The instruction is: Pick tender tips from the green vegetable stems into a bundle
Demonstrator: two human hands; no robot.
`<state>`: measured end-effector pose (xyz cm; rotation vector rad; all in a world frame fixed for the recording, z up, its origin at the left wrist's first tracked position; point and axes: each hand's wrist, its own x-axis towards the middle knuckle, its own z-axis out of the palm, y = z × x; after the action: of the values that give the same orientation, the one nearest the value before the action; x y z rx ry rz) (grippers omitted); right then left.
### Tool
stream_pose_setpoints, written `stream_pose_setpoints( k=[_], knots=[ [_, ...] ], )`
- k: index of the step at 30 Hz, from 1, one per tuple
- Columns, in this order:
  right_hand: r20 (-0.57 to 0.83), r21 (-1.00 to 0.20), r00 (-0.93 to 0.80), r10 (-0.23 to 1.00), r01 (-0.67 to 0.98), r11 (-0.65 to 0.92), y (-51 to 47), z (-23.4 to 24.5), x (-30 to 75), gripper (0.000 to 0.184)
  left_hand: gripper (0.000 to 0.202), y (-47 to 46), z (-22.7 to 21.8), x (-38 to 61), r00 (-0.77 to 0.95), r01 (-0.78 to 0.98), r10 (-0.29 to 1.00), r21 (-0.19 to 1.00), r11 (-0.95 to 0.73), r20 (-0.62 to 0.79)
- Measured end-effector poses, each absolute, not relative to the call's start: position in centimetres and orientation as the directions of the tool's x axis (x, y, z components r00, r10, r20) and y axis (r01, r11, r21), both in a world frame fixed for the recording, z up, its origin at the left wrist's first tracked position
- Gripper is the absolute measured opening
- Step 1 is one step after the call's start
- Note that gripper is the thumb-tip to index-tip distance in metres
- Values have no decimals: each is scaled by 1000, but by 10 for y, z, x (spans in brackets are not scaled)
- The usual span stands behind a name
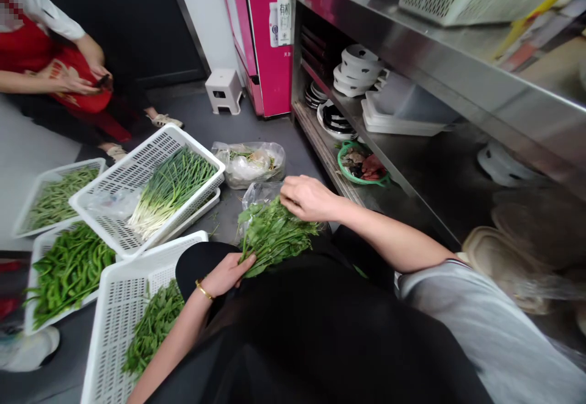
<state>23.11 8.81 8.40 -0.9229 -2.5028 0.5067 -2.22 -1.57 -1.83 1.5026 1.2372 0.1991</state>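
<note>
A bunch of leafy greens (277, 233) lies across my lap. My left hand (231, 271) is closed round its stems. At the far end of the bunch, my right hand (309, 198) has its fingers bent and pressed together against the leaf tips; whatever is between them is too small to make out. Just beyond the bunch is a clear plastic bag (260, 193), partly hidden by the leaves. Beside my left forearm stands a white basket (116, 297) with more leafy greens (158, 321) in it.
A white basket of green onions (176, 184) rests atop another at the left, near baskets of green peppers (68, 266) and green beans (61, 196). A bag of trimmings (249, 163) lies ahead. Metal shelving (412, 166) flanks my right. A person (50, 62) sits at upper left holding a phone.
</note>
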Motion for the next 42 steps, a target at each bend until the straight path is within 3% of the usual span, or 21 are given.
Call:
stream_pose_setpoints(
  k=[2, 4, 6, 8, 10, 13, 16, 19, 23, 28, 31, 35, 42],
  knots=[
    [345, -721, -508, 789, 395, 570, 93, 87, 237, 23, 52, -15, -18, -24, 428, 529, 767, 821, 216, -477],
    [327, -904, -394, 859, 137, 406, 95, 93, 250, 31, 54, -13, -18, -26, 392, 434, 784, 848, 304, -482],
    [222, -971, -503, 835, -34, 238, 93, 97, 267, 44, 56, -9, -17, -27, 326, 250, 824, 883, 398, -464],
    [47, -991, -735, 677, 48, 122, 85, 94, 282, 49, 58, -5, -17, -28, 260, -10, 880, 910, 415, -398],
    [-127, -950, -826, 550, 261, 173, 77, 80, 286, 43, 57, -1, -16, -27, 217, -250, 933, 907, 338, -287],
    [-176, -870, -763, 622, 417, 265, 70, 51, 266, 36, 52, 7, -15, -22, 195, -438, 972, 876, 204, -129],
    [-118, -933, -656, 745, 329, 142, 72, 31, 223, 45, 44, 11, -15, -8, 220, -477, 973, 862, 169, -69],
    [-55, -998, -588, 807, 66, -20, 81, 27, 181, 43, 35, 10, -14, 12, 181, -447, 981, 882, 149, -74],
    [-76, -976, -522, 850, -136, -171, 87, 30, 160, 30, 37, 2, -13, 29, 127, -465, 981, 864, 192, -150],
    [-92, -919, -492, 866, -293, -264, 79, 18, 174, 35, 43, -6, -16, 28, 86, -540, 963, 801, 260, -254],
    [-119, -882, -499, 858, -343, -322, 76, 10, 180, 39, 37, -7, -20, 25, 66, -569, 966, 785, 242, -250],
    [-143, -856, -480, 865, -378, -351, 76, 10, 179, 30, 31, -4, -23, 25, 44, -553, 968, 801, 230, -248],
    [-65, -968, -487, 871, -181, -174, 85, 7, 174, 39, 28, -5, -23, 28, 146, -497, 979, 845, 200, -146]
  ],
)
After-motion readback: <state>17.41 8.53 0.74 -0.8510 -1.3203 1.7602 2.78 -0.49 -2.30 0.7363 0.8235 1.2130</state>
